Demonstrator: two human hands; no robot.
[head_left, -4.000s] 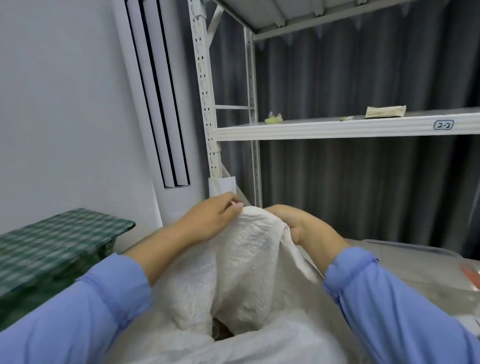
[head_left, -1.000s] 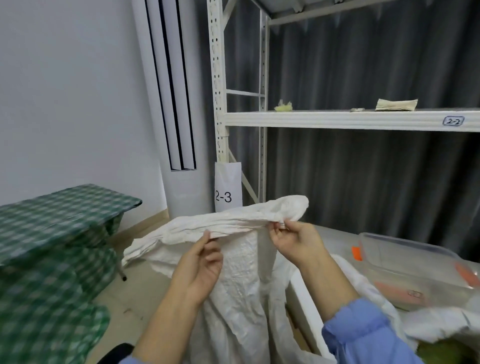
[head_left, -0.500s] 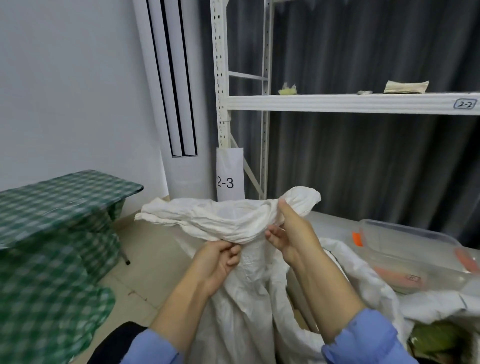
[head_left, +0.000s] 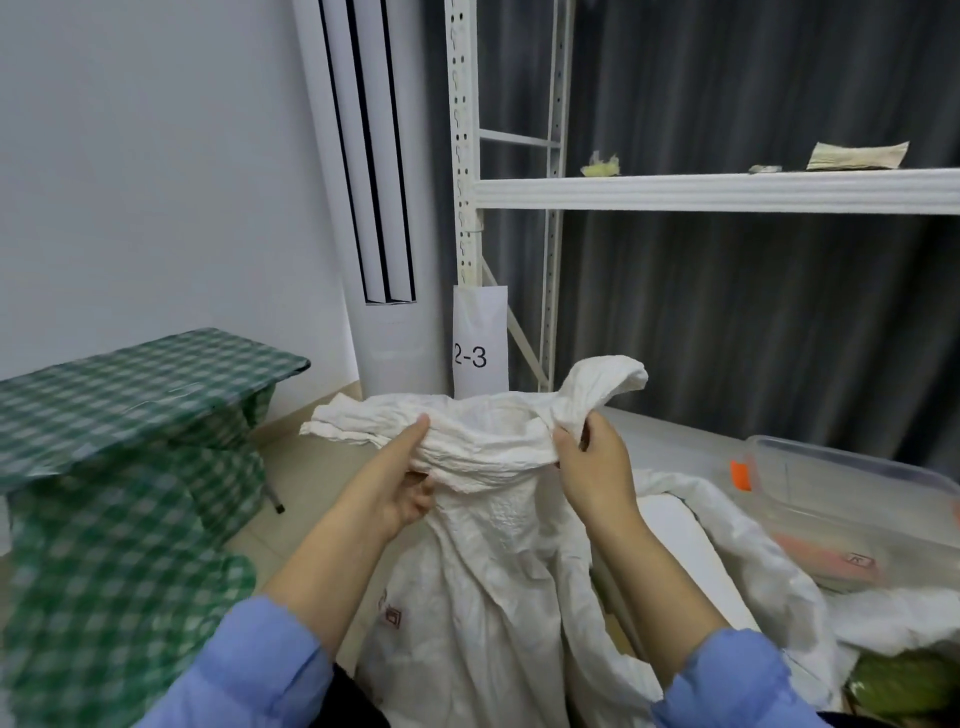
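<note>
Step in hand: closing the white woven sack (head_left: 498, 571), which stands upright between your forearms. Your left hand (head_left: 400, 488) grips the gathered neck. Your right hand (head_left: 597, 473) pinches the bunched mouth. Next, probably: twist tight without letting the gathers slip.

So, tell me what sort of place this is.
Probably a storeroom or stock room: a white metal shelving rack stands before a dark curtain, a paper label reading 2-3 marks its post, and a clear plastic bin sits near the white sack.
</note>
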